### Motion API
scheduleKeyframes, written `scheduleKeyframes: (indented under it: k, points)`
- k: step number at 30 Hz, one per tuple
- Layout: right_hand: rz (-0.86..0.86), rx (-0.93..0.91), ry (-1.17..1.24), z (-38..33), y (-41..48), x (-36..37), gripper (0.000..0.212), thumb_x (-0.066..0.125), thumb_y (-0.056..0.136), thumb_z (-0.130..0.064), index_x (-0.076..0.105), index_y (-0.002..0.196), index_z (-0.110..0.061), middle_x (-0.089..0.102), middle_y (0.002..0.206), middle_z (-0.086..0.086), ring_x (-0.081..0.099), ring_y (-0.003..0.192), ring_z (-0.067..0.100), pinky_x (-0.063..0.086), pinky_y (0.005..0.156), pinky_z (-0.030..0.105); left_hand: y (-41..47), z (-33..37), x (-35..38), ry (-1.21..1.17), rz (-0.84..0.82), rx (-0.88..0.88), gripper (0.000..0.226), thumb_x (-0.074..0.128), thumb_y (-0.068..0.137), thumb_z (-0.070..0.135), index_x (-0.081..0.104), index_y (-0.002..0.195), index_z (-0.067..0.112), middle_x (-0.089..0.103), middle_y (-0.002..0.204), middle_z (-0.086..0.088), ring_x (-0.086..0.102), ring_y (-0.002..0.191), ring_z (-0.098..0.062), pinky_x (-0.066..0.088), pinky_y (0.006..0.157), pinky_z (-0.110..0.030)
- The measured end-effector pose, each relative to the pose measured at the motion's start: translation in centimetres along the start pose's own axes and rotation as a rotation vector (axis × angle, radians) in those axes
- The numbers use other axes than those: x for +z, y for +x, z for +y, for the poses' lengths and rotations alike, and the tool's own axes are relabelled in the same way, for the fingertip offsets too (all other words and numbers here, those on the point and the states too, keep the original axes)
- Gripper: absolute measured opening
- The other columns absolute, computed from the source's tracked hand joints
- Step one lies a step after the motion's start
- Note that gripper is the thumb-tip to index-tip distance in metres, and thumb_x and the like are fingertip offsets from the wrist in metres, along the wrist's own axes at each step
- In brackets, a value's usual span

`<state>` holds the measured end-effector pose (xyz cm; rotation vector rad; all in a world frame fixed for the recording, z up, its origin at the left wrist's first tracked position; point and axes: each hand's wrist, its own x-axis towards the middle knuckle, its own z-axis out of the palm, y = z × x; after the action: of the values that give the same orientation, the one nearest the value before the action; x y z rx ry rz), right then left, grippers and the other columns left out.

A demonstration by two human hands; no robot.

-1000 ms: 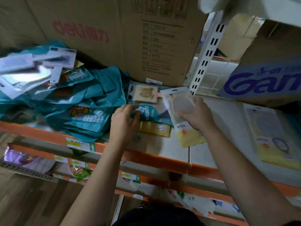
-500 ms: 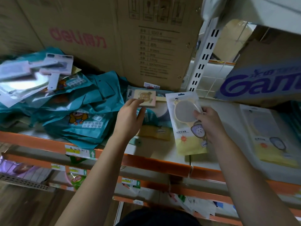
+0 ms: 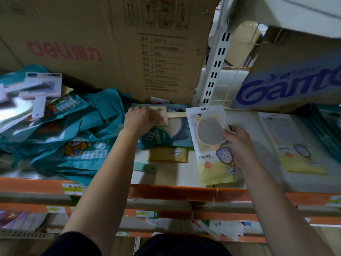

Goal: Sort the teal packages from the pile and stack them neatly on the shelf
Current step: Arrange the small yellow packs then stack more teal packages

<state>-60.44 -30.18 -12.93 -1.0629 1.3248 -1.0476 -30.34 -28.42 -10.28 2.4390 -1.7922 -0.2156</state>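
Within one second both hands change their work. The left hand [image 3: 139,120] leaves the front part of the teal package [image 3: 162,139] and reaches deeper, to the small pink card [image 3: 160,117] that lies on the back end of this package, just before the box [image 3: 110,43]. Its fingers are now bent over the left half of the card and appear to grip it; the fingertips are hidden, so I cannot see how firm the hold is.

The right hand [image 3: 239,147] brings the yellow package [image 3: 212,145] down and a little to the right. It pinches the right edge of this package between thumb and fingers. The package is now low over the shelf [image 3: 166,193], beside the teal package, and its lower end is near the orange front edge. Whether it already rests there I cannot tell.

For the task I judge this as clearing: the card and the yellow package are not teal, and both were over the single teal package, which is now nearly free but not yet picked. The teal pile [image 3: 73,145] is at the left on the same shelf, unsorted, with white packs on its far end. No neat teal stack is visible yet.
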Motion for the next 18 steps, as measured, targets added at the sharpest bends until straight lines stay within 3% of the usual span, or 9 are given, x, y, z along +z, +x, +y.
scheduleKeyframes:
  k: [4,9,11,15,18]
  points:
    - [0.019,-0.015,0.074,0.1,-0.7,-0.1,0.022,0.064,0.091,-0.013,0.059,0.111,-0.005,0.071,0.092,0.007,0.070,0.069,0.012,0.051,0.053,0.021,0.2,0.3,0.0,0.005,-0.034,-0.025,0.078,0.063,0.080,0.063,0.046,0.133,0.008,0.051,0.133,-0.017,0.046,0.119,-0.038,0.039,0.095,-0.045]
    - [0.057,-0.035,0.109,0.2,-1.2,-0.5,0.014,0.064,0.090,-0.014,0.060,0.103,-0.014,0.071,0.093,0.005,0.070,0.073,0.012,0.054,0.061,0.025,-0.3,0.6,-0.2,-0.068,0.015,-0.053,0.088,0.075,0.070,0.061,0.045,0.132,0.008,0.048,0.133,-0.016,0.044,0.119,-0.039,0.037,0.098,-0.048]
    - [0.069,-0.041,0.120,0.1,-1.5,-0.6,0.013,0.064,0.090,-0.014,0.060,0.102,-0.016,0.071,0.094,0.006,0.070,0.076,0.016,0.055,0.067,0.030,-0.6,0.8,-0.3,-0.164,0.039,-0.047,0.095,0.079,0.067,0.057,0.040,0.139,0.011,0.043,0.138,-0.013,0.041,0.121,-0.040,0.036,0.101,-0.049]
    - [0.071,-0.047,0.166,-0.2,-2.0,-0.6,0.014,0.063,0.091,-0.012,0.057,0.103,-0.016,0.071,0.092,0.006,0.071,0.071,0.014,0.055,0.059,0.026,-1.7,1.4,-0.6,-0.292,0.142,-0.046,0.097,0.084,0.065,0.046,0.035,0.144,0.020,0.037,0.139,-0.007,0.037,0.121,-0.040,0.037,0.100,-0.051]
    - [0.069,-0.049,0.191,-0.4,-2.4,-0.6,0.014,0.062,0.091,-0.010,0.056,0.103,-0.015,0.070,0.093,0.008,0.071,0.071,0.015,0.056,0.056,0.025,-2.4,1.7,-0.7,-0.401,0.156,-0.045,0.094,0.088,0.064,0.036,0.038,0.142,0.017,0.036,0.136,-0.008,0.044,0.118,-0.035,0.042,0.099,-0.048]
